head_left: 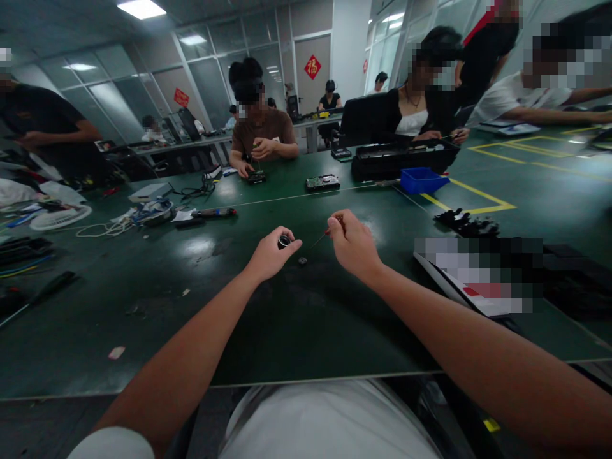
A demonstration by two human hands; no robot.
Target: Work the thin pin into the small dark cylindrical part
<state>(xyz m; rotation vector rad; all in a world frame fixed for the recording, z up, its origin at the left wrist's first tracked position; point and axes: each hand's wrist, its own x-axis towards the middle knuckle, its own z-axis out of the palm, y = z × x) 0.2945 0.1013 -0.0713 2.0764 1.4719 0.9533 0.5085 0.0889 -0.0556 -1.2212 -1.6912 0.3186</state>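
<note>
Well, the left hand (268, 256) is curling its fingers round a small dark cylinder (284, 241) and the right hand (352, 245) is gripping a thin-shafted tool (327, 233). Between them, a loose round part (302, 261) is lying on the green table (325, 338); a stray knuckle could be knocking it away, and a slipping tip could be jabbing the left thumb.

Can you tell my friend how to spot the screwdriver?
Find the big green table, then the person's right hand over it. The screwdriver sticks out there, its thin shaft slanting down and left. It's skinny with a bit of red, unlike the round dark part in the left hand and the small round piece on the table.
</note>
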